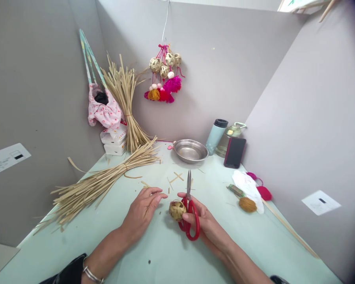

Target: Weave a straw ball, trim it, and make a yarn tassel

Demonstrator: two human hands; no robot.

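Note:
My right hand (205, 219) is closed on a pair of red-handled scissors (193, 227), whose blades point away from me. Against the scissors sits a small woven ball (176, 210) of flat straw strips, and my right thumb and fingertip touch it. Whether the ball also rests on the table cannot be made out. To the left of the ball, my left hand (143, 209) lies low over the tabletop, fingers loosely stretched toward the ball but apart from it. I see nothing in the left hand.
Straw scraps (177, 178) lie beyond my hands. Tied straw bundles (112, 173) lie at left. At the back stand a metal bowl (191, 157), a blue tumbler (216, 138) and a phone (235, 153). Yarn balls (247, 204) sit at right. Tasselled woven balls (164, 71) hang on the wall.

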